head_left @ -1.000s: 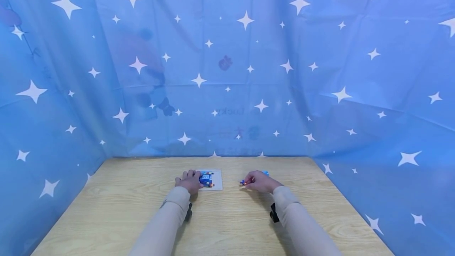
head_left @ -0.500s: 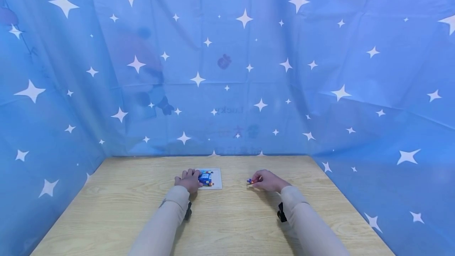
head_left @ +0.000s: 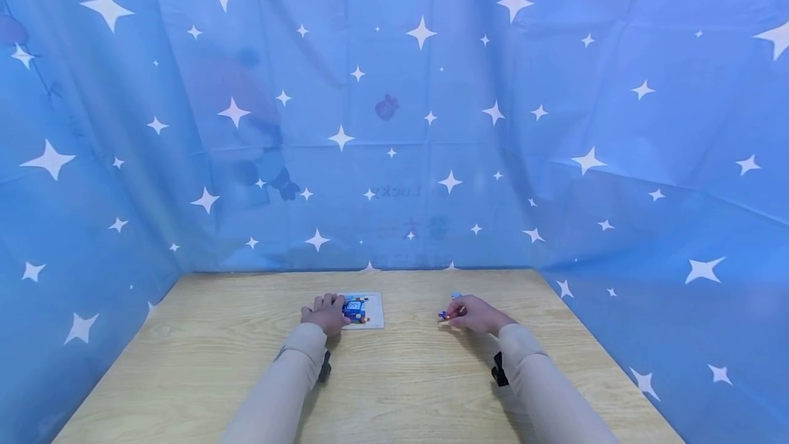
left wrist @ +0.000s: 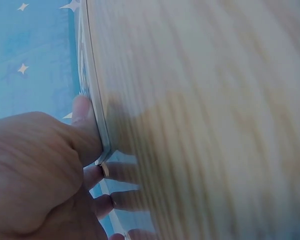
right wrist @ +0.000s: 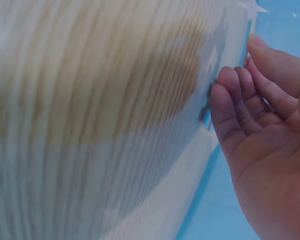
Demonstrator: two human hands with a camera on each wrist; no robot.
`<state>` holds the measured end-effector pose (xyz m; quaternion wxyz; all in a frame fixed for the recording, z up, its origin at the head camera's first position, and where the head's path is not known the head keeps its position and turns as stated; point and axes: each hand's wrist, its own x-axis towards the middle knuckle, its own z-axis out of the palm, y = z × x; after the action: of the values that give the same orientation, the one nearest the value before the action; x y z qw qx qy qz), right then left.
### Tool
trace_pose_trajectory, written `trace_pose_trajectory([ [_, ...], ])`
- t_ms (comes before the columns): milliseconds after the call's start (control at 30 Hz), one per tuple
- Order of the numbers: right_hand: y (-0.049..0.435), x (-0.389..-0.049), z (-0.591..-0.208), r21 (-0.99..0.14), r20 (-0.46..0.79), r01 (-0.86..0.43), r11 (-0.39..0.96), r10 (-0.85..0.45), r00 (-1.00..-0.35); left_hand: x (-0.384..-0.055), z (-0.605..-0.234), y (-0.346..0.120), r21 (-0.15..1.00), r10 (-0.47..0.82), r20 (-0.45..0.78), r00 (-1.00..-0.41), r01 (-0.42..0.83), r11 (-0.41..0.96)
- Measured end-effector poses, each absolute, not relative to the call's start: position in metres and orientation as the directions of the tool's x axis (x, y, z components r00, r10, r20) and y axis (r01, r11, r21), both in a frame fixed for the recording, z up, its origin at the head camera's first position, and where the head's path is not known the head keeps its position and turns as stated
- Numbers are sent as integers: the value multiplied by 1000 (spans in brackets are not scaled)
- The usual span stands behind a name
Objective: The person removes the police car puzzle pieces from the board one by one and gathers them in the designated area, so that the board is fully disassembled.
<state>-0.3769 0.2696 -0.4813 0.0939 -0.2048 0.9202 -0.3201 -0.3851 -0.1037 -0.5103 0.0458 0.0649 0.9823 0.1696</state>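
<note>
A flat jigsaw board [head_left: 377, 310] lies on the table in the head view, showing a blue cartoon vehicle with eyes on its left part and a whitish surface on its right. My left hand [head_left: 325, 314] rests at its left side. In the left wrist view, the thumb [left wrist: 85, 125] lies along the board's edge [left wrist: 96, 80], with the other fingers bent beside its corner. To the right, my right hand [head_left: 477, 314] pinches a small blue, red and orange puzzle piece [head_left: 444, 316] between thumb and fingertips, low over the table. In the right wrist view the fingers mostly hide that piece.
A light blue item [head_left: 456, 294] shows just beyond my right hand. The wooden table [head_left: 394, 389] ends at a blue curtain [head_left: 394, 177] with white stars, which hangs at the back and both sides.
My right hand has moved steadily to the right with the puzzle piece, away from the board. The left hand and the board have stayed in place.
</note>
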Motion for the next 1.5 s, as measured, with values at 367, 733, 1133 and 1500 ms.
trace_pose_trajectory([
  [367,288,-369,-475,-650,-46,-297,700,-426,-903,-388,-512,-105,339,144,-58,-988,116,934],
  [733,301,-363,-476,-650,-67,-239,721,-368,-928,-387,-512,-105,344,149,-54,-987,122,931],
  [1133,307,-357,-480,-650,-80,-251,717,-394,-916,-382,-510,-106,331,152,-49,-987,128,935],
  [1500,309,-355,-482,-665,-102,-247,705,-413,-905,-378,-505,-105,338,155,-53,-987,128,932],
])
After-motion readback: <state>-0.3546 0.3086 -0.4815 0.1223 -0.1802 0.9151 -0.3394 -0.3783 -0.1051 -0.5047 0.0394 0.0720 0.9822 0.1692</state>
